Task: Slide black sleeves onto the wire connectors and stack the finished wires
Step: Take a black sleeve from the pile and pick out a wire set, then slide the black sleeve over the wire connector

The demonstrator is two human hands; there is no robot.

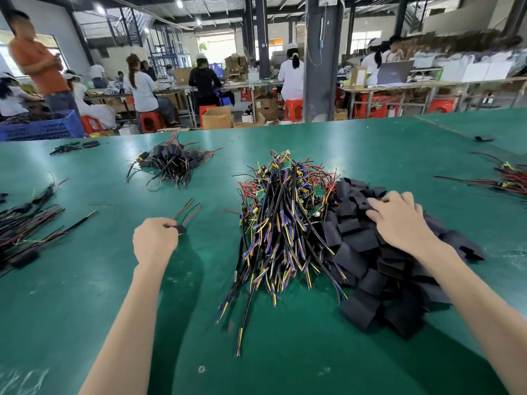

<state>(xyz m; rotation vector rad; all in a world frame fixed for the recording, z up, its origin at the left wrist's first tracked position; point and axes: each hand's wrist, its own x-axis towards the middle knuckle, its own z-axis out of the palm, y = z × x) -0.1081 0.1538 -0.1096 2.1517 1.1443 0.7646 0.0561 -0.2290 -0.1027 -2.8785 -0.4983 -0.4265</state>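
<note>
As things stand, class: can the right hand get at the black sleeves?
Likely yes: the right hand rests on the pile of black sleeves, and nothing covers them.

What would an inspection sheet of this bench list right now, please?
Surface: green table, scuffed.
Job's things: unsleeved wire pile; black sleeves pile; sleeved wire stack.
Clutter: left wire bundles; right wire bundles.
Grips: left hand holds a sleeved wire; right hand rests on the black sleeves pile.
Cables: nothing seen beyond the job's wires.
Surroundings: workers at benches, red stools, cardboard boxes, blue crate.
</note>
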